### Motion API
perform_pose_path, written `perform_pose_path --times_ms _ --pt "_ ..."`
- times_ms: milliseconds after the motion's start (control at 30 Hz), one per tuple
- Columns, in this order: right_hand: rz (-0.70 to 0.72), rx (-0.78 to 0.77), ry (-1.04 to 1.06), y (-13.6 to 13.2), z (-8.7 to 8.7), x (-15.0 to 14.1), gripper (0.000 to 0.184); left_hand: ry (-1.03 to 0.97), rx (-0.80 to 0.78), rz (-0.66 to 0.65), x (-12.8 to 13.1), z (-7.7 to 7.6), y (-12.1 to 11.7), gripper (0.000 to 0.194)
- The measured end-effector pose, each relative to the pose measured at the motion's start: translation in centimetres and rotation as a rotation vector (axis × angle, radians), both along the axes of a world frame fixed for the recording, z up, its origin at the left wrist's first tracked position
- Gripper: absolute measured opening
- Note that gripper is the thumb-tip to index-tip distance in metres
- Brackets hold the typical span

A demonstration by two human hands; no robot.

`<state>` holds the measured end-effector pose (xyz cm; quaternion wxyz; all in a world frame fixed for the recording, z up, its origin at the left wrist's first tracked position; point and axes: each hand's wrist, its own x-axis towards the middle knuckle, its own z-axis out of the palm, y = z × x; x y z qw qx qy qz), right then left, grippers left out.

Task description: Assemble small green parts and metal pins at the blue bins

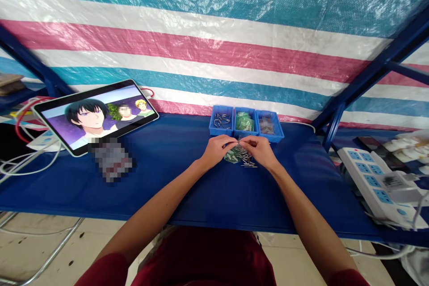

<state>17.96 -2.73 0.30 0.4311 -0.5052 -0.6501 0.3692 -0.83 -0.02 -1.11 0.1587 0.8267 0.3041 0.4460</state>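
1. Several metal pins and green packets lie heaped on the table.
2. Left hand and right hand nearly meet over this heap, fingertips pinched narrow; anything between them is too small to tell.
3. Beyond, three blue bins adjoin: pins left, green packets middle, pale pieces right.
4. Striped sheeting hangs behind.

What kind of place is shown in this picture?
Probably a small, makeshift assembly or packing workstation: a blue work table holds three small blue plastic bins of small parts, and a striped plastic sheet hangs behind it like a wall.
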Motion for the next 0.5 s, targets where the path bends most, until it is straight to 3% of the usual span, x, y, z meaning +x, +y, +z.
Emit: perform_pose_path --times_ms 233,500 --pt "-0.033 -0.005 0.041 -0.1 0.0 -0.1 0.029 -0.098 -0.079 0.046 0.1 0.1 0.0 0.024" --pt "-0.042 -0.014 0.148 0.0 0.0 -0.7 0.035 -0.416 -0.421 -0.038 1.2 0.0 -0.2 0.030"
